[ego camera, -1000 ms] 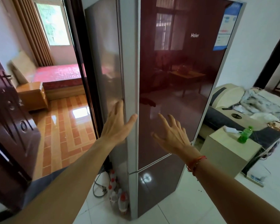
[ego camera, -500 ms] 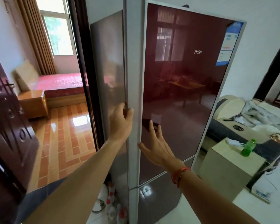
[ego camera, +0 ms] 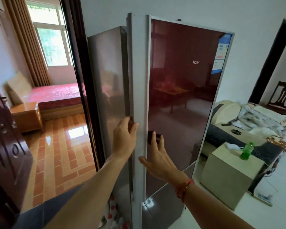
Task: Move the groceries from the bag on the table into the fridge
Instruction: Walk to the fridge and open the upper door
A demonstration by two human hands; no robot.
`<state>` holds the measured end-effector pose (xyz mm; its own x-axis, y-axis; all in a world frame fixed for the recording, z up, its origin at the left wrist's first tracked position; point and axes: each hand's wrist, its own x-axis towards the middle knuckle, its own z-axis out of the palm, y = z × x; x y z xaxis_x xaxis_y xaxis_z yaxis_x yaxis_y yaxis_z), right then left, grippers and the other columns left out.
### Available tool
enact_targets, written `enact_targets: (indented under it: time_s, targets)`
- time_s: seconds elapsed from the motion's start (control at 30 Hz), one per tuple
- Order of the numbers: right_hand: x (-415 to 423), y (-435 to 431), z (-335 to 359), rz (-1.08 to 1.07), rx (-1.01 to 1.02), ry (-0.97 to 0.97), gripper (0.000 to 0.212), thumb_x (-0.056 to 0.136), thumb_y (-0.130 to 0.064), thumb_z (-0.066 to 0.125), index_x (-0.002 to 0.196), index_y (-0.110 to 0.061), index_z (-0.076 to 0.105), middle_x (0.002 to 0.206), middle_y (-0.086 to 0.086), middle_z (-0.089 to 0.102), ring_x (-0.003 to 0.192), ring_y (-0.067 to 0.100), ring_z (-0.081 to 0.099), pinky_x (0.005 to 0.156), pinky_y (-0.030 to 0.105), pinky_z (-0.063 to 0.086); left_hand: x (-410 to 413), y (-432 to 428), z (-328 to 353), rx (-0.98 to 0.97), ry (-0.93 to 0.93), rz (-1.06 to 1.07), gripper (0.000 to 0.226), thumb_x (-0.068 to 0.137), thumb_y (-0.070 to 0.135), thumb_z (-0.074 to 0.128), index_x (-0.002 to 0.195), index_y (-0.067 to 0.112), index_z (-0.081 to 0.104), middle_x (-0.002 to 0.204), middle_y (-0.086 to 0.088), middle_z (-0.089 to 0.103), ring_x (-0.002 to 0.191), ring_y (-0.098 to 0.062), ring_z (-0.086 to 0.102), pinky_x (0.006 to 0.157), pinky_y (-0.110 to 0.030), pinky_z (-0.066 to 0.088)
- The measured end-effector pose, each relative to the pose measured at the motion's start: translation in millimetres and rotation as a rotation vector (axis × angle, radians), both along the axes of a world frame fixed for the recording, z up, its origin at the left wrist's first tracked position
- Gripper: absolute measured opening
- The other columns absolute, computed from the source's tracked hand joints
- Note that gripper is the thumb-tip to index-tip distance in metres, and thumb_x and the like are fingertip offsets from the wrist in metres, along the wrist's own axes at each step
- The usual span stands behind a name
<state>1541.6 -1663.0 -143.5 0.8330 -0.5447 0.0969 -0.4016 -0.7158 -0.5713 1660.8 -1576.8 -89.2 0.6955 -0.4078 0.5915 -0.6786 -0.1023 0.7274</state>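
Just right of the open doorway [ego camera: 56, 96] to a tiled bedroom, the tall red fridge [ego camera: 180, 96] stands against the white wall, with a narrow dark gap showing along the silver left edge of its upper door [ego camera: 139, 71]. The left hand [ego camera: 125, 138] grips that edge, fingers curled behind it and thumb on its front. The right hand [ego camera: 157, 156] lies flat on the red front beside the same edge, fingers straight and spread. Farther right, a green bottle [ego camera: 246, 151] stands upright near the far right corner of a cream cabinet [ego camera: 226, 176].

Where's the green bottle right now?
In the head view, lower right, the green bottle stands on the beige cabinet right of the fridge, beside a white charger.
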Motion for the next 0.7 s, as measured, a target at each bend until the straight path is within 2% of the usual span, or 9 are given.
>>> enact_targets:
  time_s: [0.13,0.27,0.43,0.57,0.63,0.7]
  targets:
    - [-19,8,-9,-0.070,-0.048,-0.039,0.115,0.092,-0.056,0.060,0.145,-0.036,-0.040,0.162,0.014,-0.031,0.146,0.035,0.034,0.114,0.045,0.040,-26,10,-2,-0.035,-0.048,-0.090,0.018,0.096,0.022,0.061,0.113,0.016,0.059,0.096,0.013,0.056,0.084,0.009,0.055,0.076,-0.001,0.042]
    - [-40,15,-10,-0.137,-0.068,-0.077,0.122,0.088,-0.056,0.067,0.146,-0.031,-0.038,0.164,0.011,-0.029,0.153,0.034,0.016,0.117,0.039,0.031,-49,15,-5,-0.057,-0.067,-0.183,0.019,0.094,0.020,0.063,0.112,0.017,0.059,0.100,0.009,0.060,0.085,0.008,0.057,0.078,-0.002,0.044]
    - [-59,19,-6,-0.234,-0.097,-0.168,0.133,0.079,-0.067,0.071,0.151,-0.027,-0.033,0.167,0.009,-0.019,0.154,0.031,0.012,0.116,0.038,0.036,-75,17,-10,-0.076,-0.141,-0.285,0.022,0.093,0.019,0.066,0.113,0.014,0.059,0.102,0.010,0.061,0.087,0.012,0.059,0.077,-0.002,0.045]
    - [-80,23,-6,-0.282,-0.106,-0.220,0.131,0.078,-0.066,0.071,0.155,-0.024,-0.026,0.167,0.009,-0.006,0.150,0.030,0.025,0.112,0.040,0.044,-93,17,-18,-0.065,-0.198,-0.388,0.029,0.093,0.020,0.065,0.119,0.010,0.058,0.112,0.001,0.063,0.094,0.006,0.059,0.080,-0.002,0.046]
    - [-91,24,-7,-0.293,-0.124,-0.229,0.125,0.081,-0.066,0.069,0.155,-0.027,-0.024,0.167,0.007,-0.002,0.149,0.029,0.027,0.112,0.044,0.045,-99,17,-20,-0.059,-0.233,-0.457,0.030,0.093,0.024,0.064,0.120,0.011,0.058,0.116,0.000,0.062,0.102,0.005,0.056,0.081,-0.002,0.046]
    - [-102,23,-8,-0.294,-0.134,-0.252,0.121,0.083,-0.063,0.069,0.154,-0.032,-0.025,0.166,0.004,0.002,0.146,0.026,0.033,0.110,0.043,0.048,-102,17,-22,-0.037,-0.276,-0.499,0.029,0.094,0.032,0.059,0.116,0.013,0.059,0.116,0.000,0.062,0.101,0.002,0.058,0.082,-0.004,0.048]
